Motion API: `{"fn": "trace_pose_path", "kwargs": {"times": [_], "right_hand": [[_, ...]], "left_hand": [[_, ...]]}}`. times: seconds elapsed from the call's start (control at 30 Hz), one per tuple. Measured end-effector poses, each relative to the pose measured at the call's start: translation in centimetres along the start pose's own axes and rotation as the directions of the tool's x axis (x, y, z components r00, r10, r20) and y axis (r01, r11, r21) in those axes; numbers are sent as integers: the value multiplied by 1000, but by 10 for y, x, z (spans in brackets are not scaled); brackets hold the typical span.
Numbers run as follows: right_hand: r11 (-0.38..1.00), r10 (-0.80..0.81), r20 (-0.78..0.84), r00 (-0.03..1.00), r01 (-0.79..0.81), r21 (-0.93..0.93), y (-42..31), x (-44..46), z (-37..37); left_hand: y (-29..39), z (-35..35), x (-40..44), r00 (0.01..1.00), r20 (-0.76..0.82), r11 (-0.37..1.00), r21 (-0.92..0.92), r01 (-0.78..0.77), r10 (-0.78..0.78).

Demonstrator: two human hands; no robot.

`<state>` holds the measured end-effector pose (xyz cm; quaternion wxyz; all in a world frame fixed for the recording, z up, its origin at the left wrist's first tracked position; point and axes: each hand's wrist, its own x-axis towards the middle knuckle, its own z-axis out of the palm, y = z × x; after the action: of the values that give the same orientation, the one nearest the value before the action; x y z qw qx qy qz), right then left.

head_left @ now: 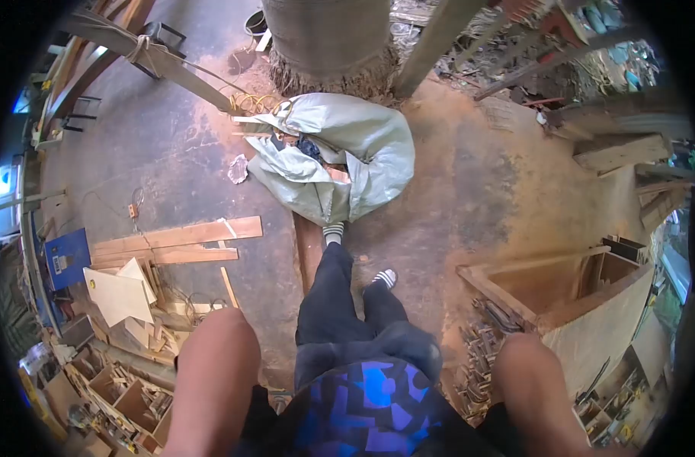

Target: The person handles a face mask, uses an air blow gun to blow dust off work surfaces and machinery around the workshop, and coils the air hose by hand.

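A large white woven sack [378, 152] lies open on the floor at the foot of a thick trunk, with dark cloth and wood scraps showing in its mouth. My striped foot [333, 233] touches the sack's lower edge, and my other foot [385, 279] stands on the floor behind it. Both my arms hang at my sides, bent at the bottom of the view. Neither my left hand nor my right hand shows, so what they hold is hidden.
Planks [180, 238], a blue panel [68, 259] and plywood pieces [119, 293] lie on the left. An open wooden box [591, 320] stands on the right beside a pile of offcuts [485, 343]. Slanted posts [439, 46] flank the trunk [328, 38].
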<state>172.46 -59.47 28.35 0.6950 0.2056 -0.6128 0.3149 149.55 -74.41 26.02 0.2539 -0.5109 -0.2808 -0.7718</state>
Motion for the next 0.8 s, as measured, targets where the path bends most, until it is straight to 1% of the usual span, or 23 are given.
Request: {"fn": "trace_pose_path", "kwargs": {"times": [0.07, 0.1, 0.13, 0.17, 0.2, 0.23, 0.27, 0.3, 0.33, 0.37, 0.4, 0.43, 0.47, 0.5, 0.53, 0.57, 0.6, 0.63, 0.7, 0.73, 0.77, 0.8], "right_hand": [[982, 5, 31, 1000, 1, -189, 47, -30, 4], [938, 7, 50, 999, 10, -347, 67, -48, 6], [872, 36, 64, 997, 0, -489, 86, -70, 2], [778, 82, 72, 994, -18, -628, 103, -93, -3], [650, 155, 69, 986, -49, -759, 119, -120, -7], [495, 252, 57, 966, -78, -866, 130, -153, -15], [346, 342, 35, 939, -91, -934, 139, -187, -23], [211, 466, -24, 885, -137, -968, 144, -227, -29], [58, 605, -110, 789, -181, -982, 142, -272, -34], [-52, 718, -209, 664, -248, -967, 132, -322, -41], [-153, 796, -314, 517, -329, -932, 115, -371, -47], [-235, 838, -453, 303, -549, -802, 88, -425, -52], [-325, 855, -472, 216, -486, -811, 56, -474, -53], [-389, 861, -493, 125, -462, -797, 23, -510, -51], [-450, 858, -513, 33, -434, -780, -2, -533, -47], [-493, 848, -530, -36, -425, -759, -29, -553, -43], [-532, 834, -541, -108, -419, -736, -47, -564, -35], [-552, 826, -543, -154, -423, -719, -55, -571, -27], [-572, 817, -530, -226, -437, -694, -63, -576, -11], [-583, 805, -548, -226, -477, -658, -59, -582, -2], [-604, 785, -536, -312, -578, -549, -46, -579, 9], [-617, 771, -499, -396, -659, -430, -27, -570, 23]], "left_hand": [[-99, -47, -61, 984, 8, 966, 192, 175, -180], [-152, -68, -102, 954, 14, 905, 320, 279, -299], [-205, -89, -151, 898, 34, 809, 450, 378, -438], [-255, -110, -203, 826, 62, 700, 568, 433, -561], [-298, -133, -255, 748, 87, 602, 658, 453, -658], [-343, -160, -319, 646, 130, 501, 749, 433, -752], [-376, -188, -386, 519, 183, 413, 832, 371, -835], [-399, -215, -443, 386, 217, 344, 891, 297, -897], [-411, -245, -495, 216, 227, 267, 947, 177, -950], [-417, -277, -543, 41, 205, 207, 978, 38, -978], [-422, -306, -580, -123, 155, 169, 979, -112, -980], [-426, -323, -603, -271, 83, 156, 953, -260, -959], [-427, -331, -617, -332, 44, 152, 939, -307, -942], [-427, -335, -625, -386, 4, 151, 924, -351, -922], [-429, -340, -627, -399, 21, 181, 912, -367, -917], [-429, -342, -626, -411, 34, 209, 898, -388, -911], [-426, -334, -606, -358, 153, 291, 881, -374, -921], [-421, -325, -581, -327, 242, 340, 896, -286, -914], [-403, -299, -525, -220, 408, 439, 891, -117, -886], [-385, -284, -497, -21, 495, 495, 868, -26, -869], [-365, -269, -465, 52, 500, 502, 863, 52, -864], [-339, -254, -425, 149, 557, 575, 806, 140, -817]]}}
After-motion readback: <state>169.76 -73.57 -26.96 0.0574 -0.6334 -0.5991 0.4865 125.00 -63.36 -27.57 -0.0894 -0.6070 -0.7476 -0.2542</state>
